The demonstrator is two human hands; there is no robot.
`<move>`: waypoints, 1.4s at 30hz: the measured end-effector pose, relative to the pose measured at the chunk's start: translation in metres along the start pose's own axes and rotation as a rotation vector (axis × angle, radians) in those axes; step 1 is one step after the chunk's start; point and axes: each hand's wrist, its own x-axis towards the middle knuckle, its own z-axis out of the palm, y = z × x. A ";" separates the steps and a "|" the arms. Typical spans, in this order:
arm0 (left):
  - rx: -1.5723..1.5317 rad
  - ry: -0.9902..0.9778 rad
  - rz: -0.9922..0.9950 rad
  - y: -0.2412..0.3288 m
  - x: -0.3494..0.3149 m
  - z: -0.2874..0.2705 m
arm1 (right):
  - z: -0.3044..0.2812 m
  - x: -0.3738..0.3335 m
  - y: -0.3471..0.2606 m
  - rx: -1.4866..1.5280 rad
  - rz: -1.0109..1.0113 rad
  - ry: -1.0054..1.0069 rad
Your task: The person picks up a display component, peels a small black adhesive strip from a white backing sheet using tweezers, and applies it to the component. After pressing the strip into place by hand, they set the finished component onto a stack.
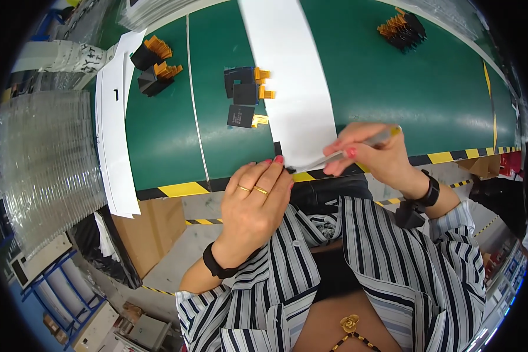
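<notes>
At the near edge of the green work table, my left hand is closed, fingers together, on a small black part. Most of that part is hidden under the fingers. My right hand pinches slim grey tweezers, their blurred tip reaching down to the black part beside my left fingertips. Beyond my left hand lie a few small dark display modules with orange flex tails, two of them overlapping.
A white paper strip crosses the table. Stacks of display modules stand at the left and far right. White sheets and clear plastic trays line the left side. Black-and-yellow tape marks the near edge.
</notes>
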 end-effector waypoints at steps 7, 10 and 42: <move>-0.049 -0.015 -0.067 -0.033 0.032 -0.026 | -0.014 -0.010 0.003 0.036 -0.100 0.013; 0.265 -0.058 -0.177 -0.041 0.049 -0.027 | -0.012 -0.009 0.000 0.048 -0.150 -0.003; 0.007 -0.262 -0.146 -0.039 0.034 -0.029 | -0.023 0.014 -0.036 -0.054 -0.355 -0.053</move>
